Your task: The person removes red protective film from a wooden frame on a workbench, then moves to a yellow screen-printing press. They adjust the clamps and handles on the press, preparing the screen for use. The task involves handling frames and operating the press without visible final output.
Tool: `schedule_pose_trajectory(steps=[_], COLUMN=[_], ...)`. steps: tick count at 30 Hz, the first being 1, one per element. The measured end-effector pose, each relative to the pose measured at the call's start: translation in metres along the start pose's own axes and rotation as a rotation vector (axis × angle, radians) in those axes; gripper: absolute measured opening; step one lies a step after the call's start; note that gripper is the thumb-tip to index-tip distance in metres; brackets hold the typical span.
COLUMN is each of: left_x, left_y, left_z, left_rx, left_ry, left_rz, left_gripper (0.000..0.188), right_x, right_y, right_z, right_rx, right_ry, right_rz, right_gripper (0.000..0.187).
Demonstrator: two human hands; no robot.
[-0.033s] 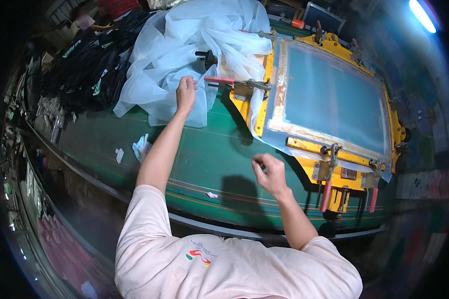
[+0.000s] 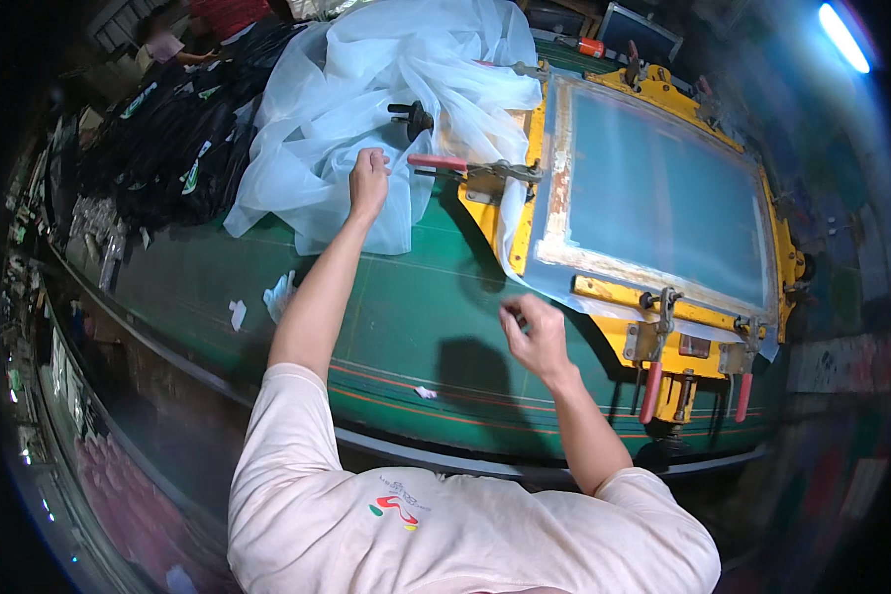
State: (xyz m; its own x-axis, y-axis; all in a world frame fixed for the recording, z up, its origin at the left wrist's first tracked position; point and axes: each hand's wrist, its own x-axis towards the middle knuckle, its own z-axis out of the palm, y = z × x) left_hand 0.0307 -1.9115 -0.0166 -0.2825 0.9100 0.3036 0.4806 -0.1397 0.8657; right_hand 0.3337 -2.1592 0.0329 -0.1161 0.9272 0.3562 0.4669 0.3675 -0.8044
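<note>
My left hand (image 2: 368, 185) is closed, its fingers curled, over the near part of a heap of sheer whitish fabric (image 2: 317, 158). Whether it pinches the fabric I cannot make out. My right hand (image 2: 539, 342) hovers above the green table (image 2: 416, 307), thumb and fingers bent together in a loose pinch; what they hold, if anything, is hidden. Right of it lies a screen-printing frame (image 2: 554, 188) with a blue-grey mesh, set in a yellow metal holder (image 2: 604, 289). A red-handled toggle clamp (image 2: 441, 160) juts from the holder toward my left hand. Part of the sheer fabric runs under the frame.
A pile of black garments (image 2: 168, 148) covers the table's far left. Paper scraps (image 2: 238, 315) and a crumpled pale piece (image 2: 279, 295) lie near my left forearm. More red-handled clamps (image 2: 651, 391) stick out at the holder's near edge. Another person (image 2: 163, 45) is at the far left.
My right hand has lifted very slightly away from me, its fingers still bent. My left hand stays in place. The view has shifted a little.
</note>
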Motion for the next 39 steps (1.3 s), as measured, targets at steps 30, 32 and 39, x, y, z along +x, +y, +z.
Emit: schedule_pose_trajectory(steps=[30, 32, 39], left_x=[0.185, 0.168, 0.134], left_y=[-0.132, -0.129, -0.061], left_z=[0.114, 0.111, 0.051], left_rx=[-0.893, -0.923, -1.255], left_ry=[-0.196, -0.131, -0.160], left_rz=[-1.068, -1.066, -0.945], left_gripper=[0.022, 0.019, 0.045], right_x=[0.199, 0.199, 0.200], right_y=[0.062, 0.063, 0.060], right_z=[0.082, 0.082, 0.085], right_rx=[-0.822, -0.831, -0.810], right_ry=[0.154, 0.161, 0.166], right_rz=[-0.160, -0.173, -0.127], right_gripper=[0.039, 0.039, 0.040])
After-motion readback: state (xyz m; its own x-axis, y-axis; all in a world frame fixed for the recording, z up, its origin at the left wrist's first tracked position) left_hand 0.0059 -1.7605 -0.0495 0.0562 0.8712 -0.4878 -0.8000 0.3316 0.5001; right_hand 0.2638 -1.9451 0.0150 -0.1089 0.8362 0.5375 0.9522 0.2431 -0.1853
